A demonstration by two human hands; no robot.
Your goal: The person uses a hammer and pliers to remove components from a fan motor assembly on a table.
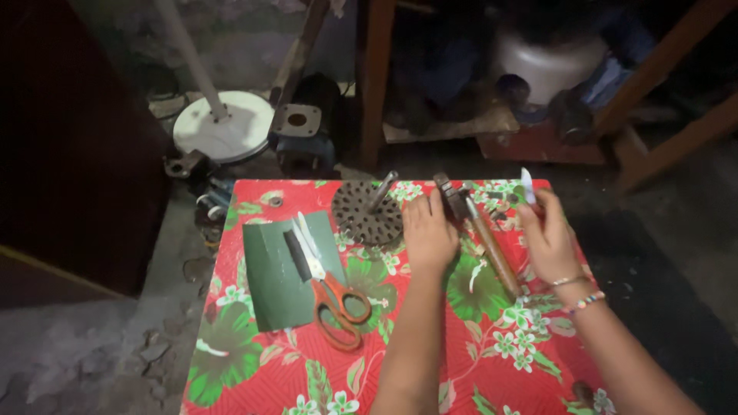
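While the left hand (pixel 428 233) rests palm-down on the red flowered tablecloth (pixel 492 369), its fingers lie close together and reach toward a dark metal block (pixel 450 197) that sits at the head of a wooden-handled tool (pixel 492 250). Whether the fingertips actually grip that block or only touch it cannot be told from this view. The tool lies on the cloth between the two hands, its brown handle running down and to the right, just beside the left hand's knuckles.

The right hand (pixel 547 234) is raised a little above the cloth near the table's far right corner. Its thumb and fingers pinch a small pale blade-like piece (pixel 527 184), which stands upright above the fingertips. Beaded bracelets (pixel 582 300) circle that wrist.

Left of the hands, a round dark perforated disc (pixel 367 212) with a metal shaft sticking up from its middle rests on the cloth, close to the left hand's fingers. Further left lies a dark green sheet (pixel 270 284), and across it a pair of orange-handled scissors (pixel 330 288), blades pointing away from the person, with a short black bar beside the blades.

Beyond the table, on the dim floor, stands a white round fan base (pixel 223 134) with its pole rising from it, and a square metal flange (pixel 296 121) next to it.
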